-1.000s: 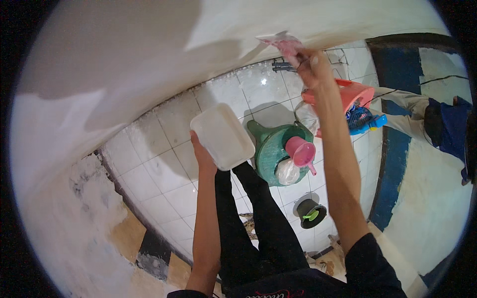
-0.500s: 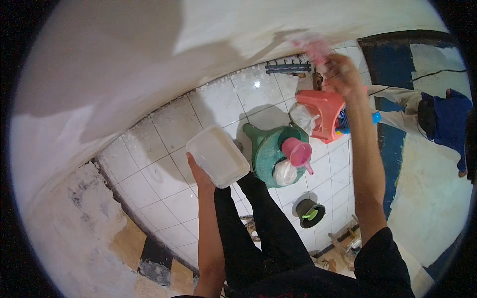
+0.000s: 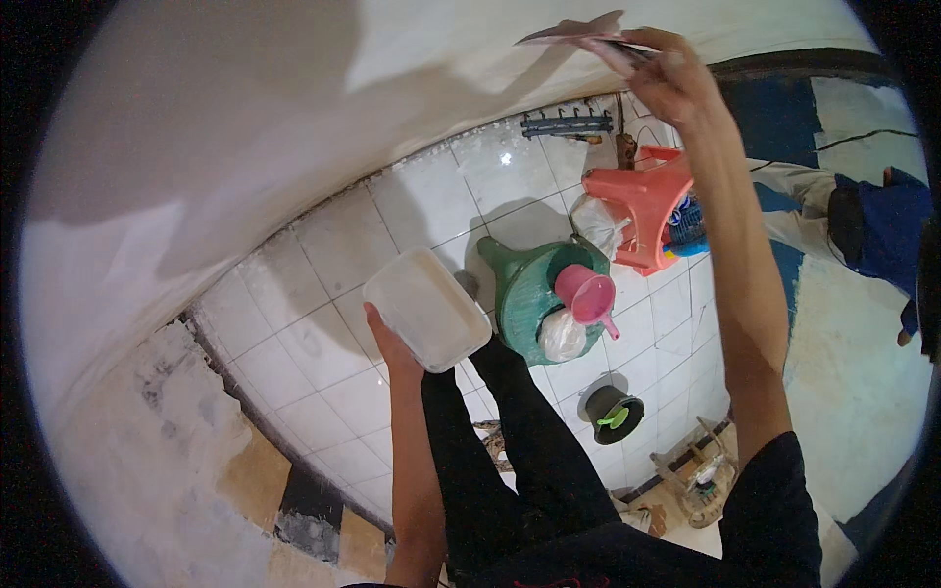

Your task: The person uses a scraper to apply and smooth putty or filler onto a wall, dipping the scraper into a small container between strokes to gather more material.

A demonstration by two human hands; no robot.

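My left hand (image 3: 394, 343) grips the left side of a white rectangular plastic tub (image 3: 428, 309), with its open top facing up. A pale coating covers the inside of the tub. High at the right, my right hand (image 3: 674, 80) is closed round a thin, flat, pinkish scraper (image 3: 578, 32). The scraper's wide blade is at the white wall (image 3: 431, 49), seen nearly edge-on. Whether the blade touches the wall I cannot tell.
Below stands a green plastic stool (image 3: 520, 304) bearing a pink dipper (image 3: 586, 294) and a white bag (image 3: 563, 337). Beyond it are a red stool (image 3: 637, 211) and a hook rack (image 3: 567, 125). A dark bucket (image 3: 617, 416) is on the tiles. Another person (image 3: 872, 225) is at the right.
My right hand has moved up with the scraper, which has swung from a blurred, tilted pose to nearly edge-on at the wall. My left hand and the tub have hardly moved.
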